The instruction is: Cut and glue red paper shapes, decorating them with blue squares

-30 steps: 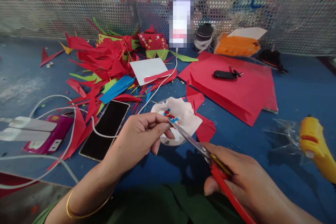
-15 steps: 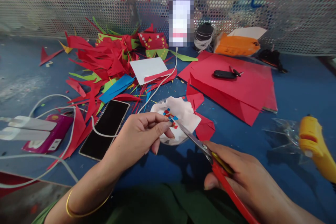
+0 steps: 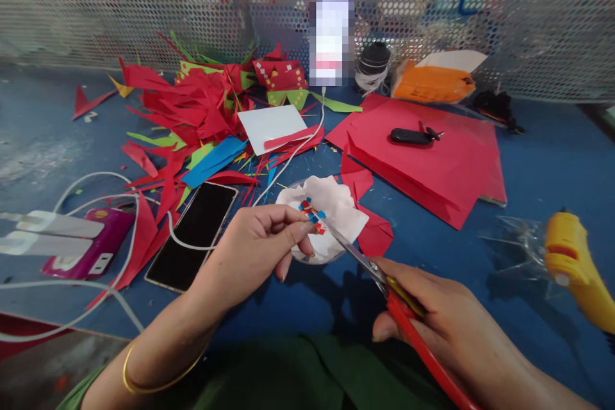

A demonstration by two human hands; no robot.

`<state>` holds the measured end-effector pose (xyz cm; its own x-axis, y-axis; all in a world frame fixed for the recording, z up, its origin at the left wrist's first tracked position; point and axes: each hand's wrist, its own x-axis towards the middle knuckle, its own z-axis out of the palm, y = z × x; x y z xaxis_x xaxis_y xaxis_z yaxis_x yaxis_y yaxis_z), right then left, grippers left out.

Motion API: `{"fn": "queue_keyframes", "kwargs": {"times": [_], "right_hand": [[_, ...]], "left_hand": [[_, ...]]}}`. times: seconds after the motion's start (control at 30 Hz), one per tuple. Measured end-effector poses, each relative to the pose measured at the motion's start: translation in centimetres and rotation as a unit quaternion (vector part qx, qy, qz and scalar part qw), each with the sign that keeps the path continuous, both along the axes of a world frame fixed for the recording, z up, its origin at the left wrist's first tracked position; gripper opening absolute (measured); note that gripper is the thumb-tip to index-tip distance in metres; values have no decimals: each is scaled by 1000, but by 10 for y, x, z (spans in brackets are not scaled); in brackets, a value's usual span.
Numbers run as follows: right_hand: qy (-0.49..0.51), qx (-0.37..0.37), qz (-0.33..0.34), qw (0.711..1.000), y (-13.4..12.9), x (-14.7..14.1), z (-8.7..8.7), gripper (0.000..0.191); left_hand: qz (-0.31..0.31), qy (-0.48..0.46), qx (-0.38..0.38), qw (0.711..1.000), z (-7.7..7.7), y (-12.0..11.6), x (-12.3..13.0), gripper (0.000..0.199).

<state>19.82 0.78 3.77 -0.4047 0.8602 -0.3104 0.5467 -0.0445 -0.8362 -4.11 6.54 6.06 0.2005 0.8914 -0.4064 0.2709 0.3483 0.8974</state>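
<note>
My right hand grips a pair of scissors with red handles and metal blades. The blades point up and left, their tips over a shallow dish lined with white paper. Small red and blue paper bits lie on that lining, near the blade tips. My left hand is closed in a pinch at the dish's left side, close to the tips. What its thumb and forefinger hold is too small to make out. The scissors look nearly closed.
A heap of red and green paper scraps covers the back left. A dark phone and white cables lie left. Red sheets carry a black key fob. A yellow glue gun lies right. Metal mesh stands behind.
Both hands stay almost in the same place. The scissors and the pinching left hand shift only very slightly over the dish.
</note>
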Motion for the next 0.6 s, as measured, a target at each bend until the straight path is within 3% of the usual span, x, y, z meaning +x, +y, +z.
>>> {"fn": "queue_keyframes", "kwargs": {"times": [0.23, 0.6], "right_hand": [[0, 24, 2, 1000, 0, 1, -1, 12], [-21, -31, -24, 999, 2, -2, 7, 6]], "left_hand": [[-4, -3, -3, 1000, 0, -1, -1, 21], [4, -4, 2, 1000, 1, 0, 1, 19]]}}
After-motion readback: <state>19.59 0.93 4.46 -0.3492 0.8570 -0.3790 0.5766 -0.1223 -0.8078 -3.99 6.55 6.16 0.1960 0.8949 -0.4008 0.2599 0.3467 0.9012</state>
